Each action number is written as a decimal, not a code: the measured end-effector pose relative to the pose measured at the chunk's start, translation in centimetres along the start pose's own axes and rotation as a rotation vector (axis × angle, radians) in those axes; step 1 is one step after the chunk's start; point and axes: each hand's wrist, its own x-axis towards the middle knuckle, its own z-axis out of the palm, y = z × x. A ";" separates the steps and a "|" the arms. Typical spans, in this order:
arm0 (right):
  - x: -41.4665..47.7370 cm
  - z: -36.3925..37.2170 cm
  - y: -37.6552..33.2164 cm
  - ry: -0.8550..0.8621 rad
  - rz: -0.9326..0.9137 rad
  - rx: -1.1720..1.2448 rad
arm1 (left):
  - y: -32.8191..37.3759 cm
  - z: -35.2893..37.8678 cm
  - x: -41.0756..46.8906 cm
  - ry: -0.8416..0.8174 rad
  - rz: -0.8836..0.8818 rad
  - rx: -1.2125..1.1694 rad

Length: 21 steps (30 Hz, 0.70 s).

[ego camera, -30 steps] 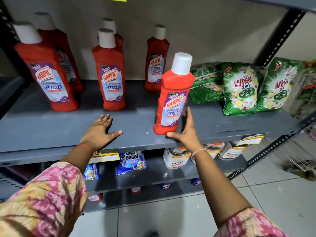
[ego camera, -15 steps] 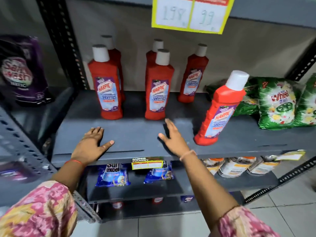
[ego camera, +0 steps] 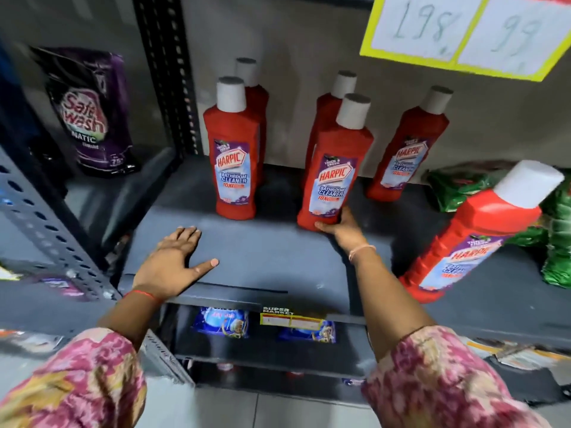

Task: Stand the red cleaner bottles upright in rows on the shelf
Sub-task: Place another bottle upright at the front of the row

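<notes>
My right hand (ego camera: 341, 230), bare on the shelf (ego camera: 262, 251) half a second ago, now grips the base of the middle front bottle (ego camera: 335, 168), upright. My left hand (ego camera: 173, 264) stays flat, open, holding nothing.

Six cleaner bottles are carried on the shelf (ego camera: 262, 257): at the left, a front-left bottle (ego camera: 235, 159) is stood directly before a rear-left bottle (ego camera: 251, 88); at the middle, a front-middle bottle (ego camera: 335, 168) is stood before a rear-middle bottle (ego camera: 332, 100); a back-right bottle (ego camera: 408, 149) is placed near the back wall, and a near-right bottle (ego camera: 463, 242) is placed nearest the front edge, beside the detergent packets (ego camera: 556, 242) at the far right. The left hand (ego camera: 173, 261) is laid flat on the shelf near its front edge, before the front-left bottle, while the right hand (ego camera: 343, 227) is set against the base of the front-middle bottle. A pouch (ego camera: 89, 112) is stood on the neighbouring shelf at the left, beyond the upright post (ego camera: 167, 72), a price card (ego camera: 463, 32) is hung above at the right, and sachets (ego camera: 221, 322) are laid on the lower shelf beneath.
</notes>
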 end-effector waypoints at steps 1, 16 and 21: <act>-0.3 -0.2 0.2 0.002 -0.004 0.001 | 0.1 0.3 -0.2 0.005 0.007 0.007; -8.7 -0.3 2.2 -0.001 -0.058 -0.043 | 0.8 -0.3 -0.7 -0.034 -0.010 0.032; -9.9 -0.3 2.2 -0.011 -0.040 -0.042 | 1.0 -0.3 -0.8 -0.022 0.002 0.031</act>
